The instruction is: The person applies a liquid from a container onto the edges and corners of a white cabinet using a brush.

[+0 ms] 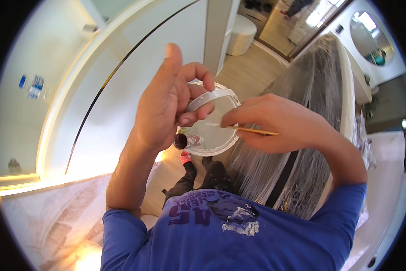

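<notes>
My left hand (167, 99) is raised at the middle, its thumb extended and its fingers curled round a white band-like bucket handle (214, 95). The handle arches over a white round bucket (230, 145), whose inside looks pale grey. To the right, my right hand (266, 122) pinches a thin wooden stick (255, 130); its end toward the bucket looks pale, and the fingers partly cover it. Below my left hand, a cylinder (194, 141) with a dark end and a smeared, speckled side leans at the bucket's near left rim; its exact kind is unclear.
A large piece wrapped in clear plastic film (302, 95) stands close on the right. White panels (135, 67) with a dark trim line rise on the left. A white round stool (243, 36) stands farther back on the wood-look floor (252, 65). Crumpled sheeting (58, 217) lies lower left.
</notes>
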A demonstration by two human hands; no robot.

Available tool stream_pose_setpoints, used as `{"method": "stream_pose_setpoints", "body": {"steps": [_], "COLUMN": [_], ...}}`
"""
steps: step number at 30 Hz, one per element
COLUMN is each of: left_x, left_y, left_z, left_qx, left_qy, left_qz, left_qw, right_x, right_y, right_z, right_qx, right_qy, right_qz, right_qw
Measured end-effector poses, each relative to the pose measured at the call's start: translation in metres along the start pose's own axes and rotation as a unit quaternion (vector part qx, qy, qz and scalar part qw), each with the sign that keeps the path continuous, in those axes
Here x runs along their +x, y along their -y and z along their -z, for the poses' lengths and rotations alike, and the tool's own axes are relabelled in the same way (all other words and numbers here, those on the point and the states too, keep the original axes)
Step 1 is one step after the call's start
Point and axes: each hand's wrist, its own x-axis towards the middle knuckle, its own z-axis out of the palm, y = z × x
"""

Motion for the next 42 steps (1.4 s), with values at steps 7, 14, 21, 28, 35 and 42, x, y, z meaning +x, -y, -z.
{"method": "stream_pose_setpoints", "body": {"steps": [7,14,21,28,35,42], "left_x": [-0.019,-0.035,-0.044,-0.068,-0.085,-0.104], "left_y": [0.004,0.008,0.031,0.05,0.066,0.08], "left_z": [0.025,0.047,0.057,0.069,0.077,0.091], "left_qx": [0.013,-0.033,-0.039,-0.063,-0.073,-0.093], "left_qy": [-0.078,-0.125,-0.14,-0.153,-0.18,-0.231], "left_qz": [-0.021,-0.034,0.002,0.0,-0.006,-0.004], "left_qw": [0.997,0.991,0.989,0.986,0.981,0.969], "right_x": [0.018,0.021,0.029,0.036,0.068,0.116], "right_y": [-0.011,-0.004,0.007,0.008,-0.026,-0.033], "right_z": [-0.007,-0.006,-0.022,-0.025,-0.043,-0.077], "right_qx": [-0.008,-0.031,0.058,0.11,0.25,0.374], "right_qy": [0.014,0.025,-0.008,0.049,0.072,0.082], "right_qz": [0.068,0.072,0.006,-0.046,-0.133,-0.159], "right_qw": [0.998,0.997,0.998,0.992,0.956,0.91]}}
